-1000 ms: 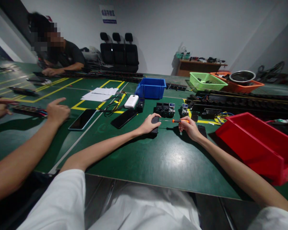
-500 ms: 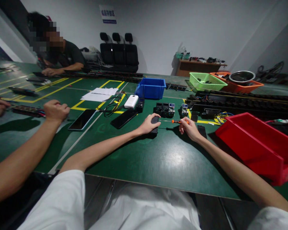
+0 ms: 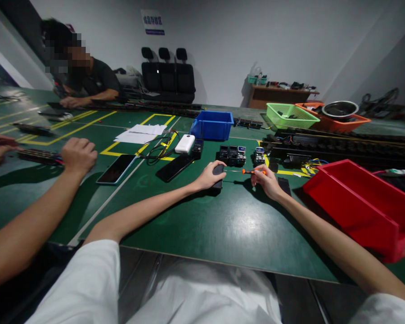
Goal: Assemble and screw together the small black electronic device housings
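Observation:
On the green table (image 3: 202, 234), my left hand (image 3: 209, 175) grips a small black box-shaped part (image 3: 218, 180), fingers over its top and side. My right hand (image 3: 266, 182) holds a screwdriver (image 3: 248, 171) with an orange and black handle. Its thin shaft lies level and points left, the tip at or close to the right side of the black part; exact contact is too small to make out. Just beyond my hands stand several small black modules (image 3: 232, 155) in a row, with a separate one (image 3: 259, 155) to their right. A flat black piece (image 3: 284, 185) lies beside my right wrist.
A red bin (image 3: 354, 202) stands at right, long black assemblies (image 3: 324, 146) behind it. Further back are a blue bin (image 3: 213, 125) and a green basket (image 3: 292, 114). Phones (image 3: 116, 169), a white power bank (image 3: 184, 143) and a co-worker's hands (image 3: 77, 155) are at left.
My hands, the black part and the screwdriver keep almost the same place. At left, the neighbouring co-worker's hands have shifted slightly.

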`<state>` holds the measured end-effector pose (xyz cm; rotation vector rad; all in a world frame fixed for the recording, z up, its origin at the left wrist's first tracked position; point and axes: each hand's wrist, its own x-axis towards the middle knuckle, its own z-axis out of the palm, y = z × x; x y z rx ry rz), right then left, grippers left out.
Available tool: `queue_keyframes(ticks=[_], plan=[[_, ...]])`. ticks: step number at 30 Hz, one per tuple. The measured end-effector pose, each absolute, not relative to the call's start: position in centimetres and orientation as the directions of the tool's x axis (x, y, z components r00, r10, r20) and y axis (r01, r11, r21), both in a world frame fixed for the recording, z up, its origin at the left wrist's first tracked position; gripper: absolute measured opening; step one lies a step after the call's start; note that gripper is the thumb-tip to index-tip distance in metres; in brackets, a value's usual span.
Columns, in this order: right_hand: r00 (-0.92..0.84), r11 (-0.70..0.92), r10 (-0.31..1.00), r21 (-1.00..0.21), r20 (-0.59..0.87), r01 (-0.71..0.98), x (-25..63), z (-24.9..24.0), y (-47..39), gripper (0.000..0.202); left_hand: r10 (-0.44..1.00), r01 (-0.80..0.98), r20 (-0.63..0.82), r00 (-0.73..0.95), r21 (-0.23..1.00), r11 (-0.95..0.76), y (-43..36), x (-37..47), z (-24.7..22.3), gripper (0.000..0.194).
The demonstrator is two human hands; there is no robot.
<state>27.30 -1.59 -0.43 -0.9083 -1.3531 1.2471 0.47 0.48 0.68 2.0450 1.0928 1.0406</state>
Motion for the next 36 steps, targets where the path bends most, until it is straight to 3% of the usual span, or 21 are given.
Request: queue_keyframes(ticks=[13,20,36], plan=[[-0.165,0.179,0.969,-0.983,0.182,-0.036,27.05,-0.35,-1.78,0.028,0.862,0.395,0.362,0.355,0.778,-0.489,0.66,0.4,0.39,0.03],[-0.104,0.149,0.982,-0.985,0.158,-0.092,27.17,-0.42,-1.53,0.035,0.87,0.405,0.345,0.352,0.782,-0.474,0.57,0.39,0.53,0.03],[-0.157,0.18,0.969,-0.98,0.191,-0.083,27.19,-0.44,-1.56,0.029,0.867,0.407,0.354,0.351,0.776,-0.482,0.72,0.37,0.27,0.031]])
